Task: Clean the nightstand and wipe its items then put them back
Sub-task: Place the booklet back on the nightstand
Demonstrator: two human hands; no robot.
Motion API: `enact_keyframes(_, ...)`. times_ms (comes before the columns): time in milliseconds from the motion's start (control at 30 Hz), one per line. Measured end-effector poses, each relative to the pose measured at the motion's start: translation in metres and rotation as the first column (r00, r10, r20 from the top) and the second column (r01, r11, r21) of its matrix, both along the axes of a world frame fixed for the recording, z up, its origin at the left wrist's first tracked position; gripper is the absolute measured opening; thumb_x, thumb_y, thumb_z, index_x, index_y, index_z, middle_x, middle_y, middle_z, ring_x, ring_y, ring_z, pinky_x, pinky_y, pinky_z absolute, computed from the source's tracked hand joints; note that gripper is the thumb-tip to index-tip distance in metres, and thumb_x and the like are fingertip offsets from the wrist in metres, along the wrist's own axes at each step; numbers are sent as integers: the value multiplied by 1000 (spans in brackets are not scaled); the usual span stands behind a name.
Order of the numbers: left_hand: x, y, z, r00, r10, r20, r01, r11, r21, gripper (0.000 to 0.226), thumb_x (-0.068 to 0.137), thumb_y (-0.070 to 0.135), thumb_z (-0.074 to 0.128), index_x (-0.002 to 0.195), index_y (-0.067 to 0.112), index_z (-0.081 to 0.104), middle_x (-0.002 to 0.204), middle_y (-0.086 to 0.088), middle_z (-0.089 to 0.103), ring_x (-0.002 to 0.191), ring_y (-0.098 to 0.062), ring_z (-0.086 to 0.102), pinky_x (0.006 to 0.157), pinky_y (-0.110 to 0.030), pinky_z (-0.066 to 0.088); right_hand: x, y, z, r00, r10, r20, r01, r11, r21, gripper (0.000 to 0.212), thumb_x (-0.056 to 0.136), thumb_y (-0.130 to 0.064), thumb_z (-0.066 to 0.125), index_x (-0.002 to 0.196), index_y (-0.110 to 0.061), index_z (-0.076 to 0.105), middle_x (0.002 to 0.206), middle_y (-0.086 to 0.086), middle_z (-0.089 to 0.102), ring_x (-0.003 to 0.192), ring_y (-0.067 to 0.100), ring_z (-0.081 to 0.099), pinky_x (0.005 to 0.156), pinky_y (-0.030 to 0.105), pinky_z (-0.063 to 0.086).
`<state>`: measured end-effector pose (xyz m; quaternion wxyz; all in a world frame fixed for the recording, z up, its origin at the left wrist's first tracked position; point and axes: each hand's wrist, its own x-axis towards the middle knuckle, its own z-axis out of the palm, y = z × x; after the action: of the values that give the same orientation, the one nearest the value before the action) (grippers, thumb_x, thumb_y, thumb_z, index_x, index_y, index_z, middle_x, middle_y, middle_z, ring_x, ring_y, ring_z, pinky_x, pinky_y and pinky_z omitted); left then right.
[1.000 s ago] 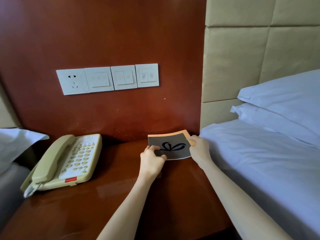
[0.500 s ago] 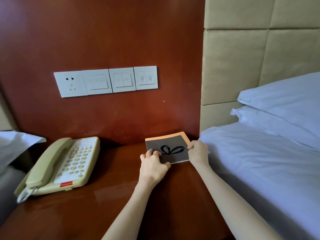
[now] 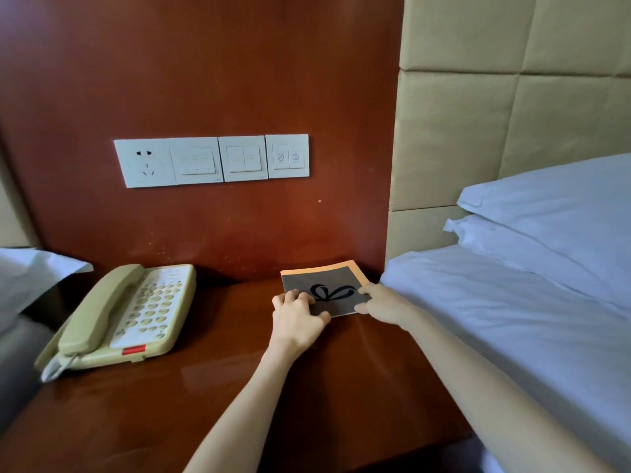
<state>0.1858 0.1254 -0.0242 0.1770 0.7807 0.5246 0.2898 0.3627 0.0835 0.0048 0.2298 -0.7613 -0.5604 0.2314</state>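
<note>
While the booklet [image 3: 327, 279] lies flat at the back of the desk [image 3: 239, 404], well to the right of the telephone [image 3: 136, 312] and just beside the mattress [image 3: 512, 336], the likeliest trouble is a fumble at its thin edge. The polished top offers little to get under, so a push could slide it back against the wall panel [image 3: 205, 63] or crease the cover. The right hand [image 3: 384, 303] pinches the near corner farthest from the telephone, thumb at the edge and fingers on top. The left hand [image 3: 297, 322] rests bent fingers on the cover's telephone side; whether its thumb hooks under the near edge I cannot tell. The hands are apart, one at each side.

The mattress flank crowds the right hand and leaves it little room to turn. Above and right of the telephone runs a row of wall switches [image 3: 211, 160] with a socket. Far to its right lie two white pillows [image 3: 563, 206], and to its left hangs a white sheet [image 3: 30, 278].
</note>
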Motion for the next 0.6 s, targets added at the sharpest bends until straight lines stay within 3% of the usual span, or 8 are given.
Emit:
enact_keyframes(200, -12, -13, 5, 942, 52, 331, -44, 999, -32, 32, 89, 14, 55, 121, 8, 56, 133, -10, 45, 126, -26, 34, 106, -35, 30, 0, -34, 20, 996, 24, 81, -24, 1000, 3, 40, 94, -14, 54, 134, -7, 51, 143, 11, 47, 128, 26, 46, 101, 29, 35)
enact_keyframes(333, -28, -36, 6, 906, 55, 420, -13, 995, -101, 28, 90, 10, 53, 118, 8, 56, 126, -9, 51, 116, -21, 51, 96, -28, 40, -7, -56, 30, 996, 66, 54, -68, 997, 45, 23, 93, -12, 54, 112, -6, 65, 122, 9, 60, 113, 22, 55, 89, 26, 39)
enact_keyframes(467, -58, -59, 7, 892, 54, 449, 49, 976, -214, 25, 91, 11, 53, 115, 12, 60, 113, -2, 62, 101, -14, 57, 84, -24, 43, -29, -72, 36, 995, 104, 0, -103, 986, 135, 19, 92, -15, 54, 101, -7, 69, 105, 1, 65, 104, 20, 60, 88, 31, 48)
enact_keyframes(600, -95, -74, 10, 873, 109, 475, 75, 933, -352, 20, 92, 11, 49, 107, 11, 62, 100, -6, 67, 94, -20, 64, 89, -34, 53, -69, -85, 32, 986, 135, -101, -110, 968, 227, 21, 93, -14, 54, 102, -10, 72, 103, -2, 67, 101, 14, 60, 82, 23, 44)
